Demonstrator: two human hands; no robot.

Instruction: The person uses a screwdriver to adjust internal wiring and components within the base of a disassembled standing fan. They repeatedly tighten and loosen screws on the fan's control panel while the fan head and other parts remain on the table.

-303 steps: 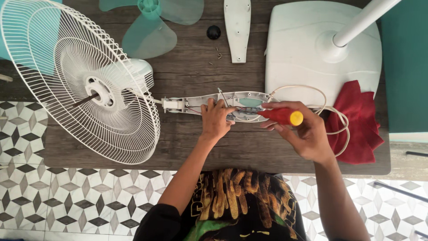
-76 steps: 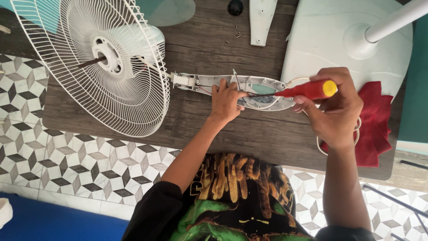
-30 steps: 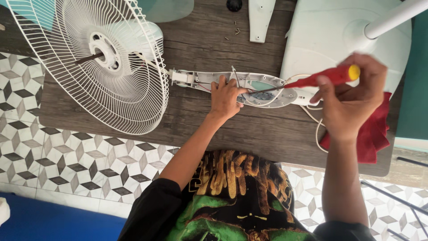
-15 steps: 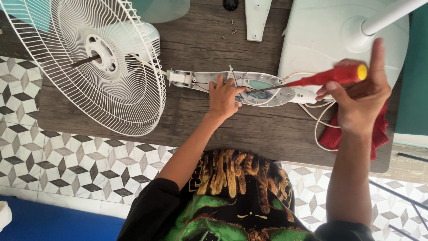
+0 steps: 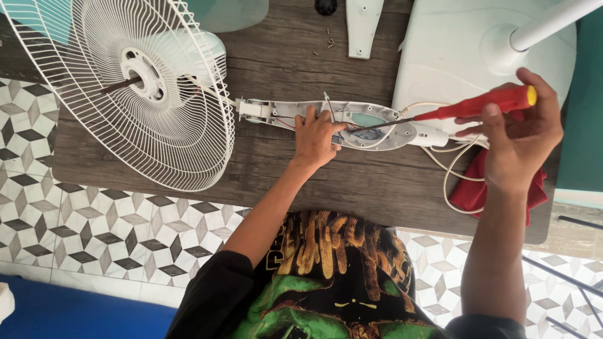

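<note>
An opened white fan control housing lies along the dark wooden table, its wires and inner parts showing. My left hand rests on the housing's middle, fingers pressing its edge. My right hand grips a red-handled screwdriver with a yellow end; the shaft slants down left and its tip sits inside the housing, next to my left fingers. A white wire fan guard with the motor joins the housing's left end.
A white fan base with its pole stands at the back right. A red cloth and a looped white cord lie under my right hand. A white cover piece, loose screws and a black knob sit at the back.
My right hand has lifted and swung out to the right with the screwdriver, so the shaft now slants down into the housing. My left hand has stayed on the housing.
</note>
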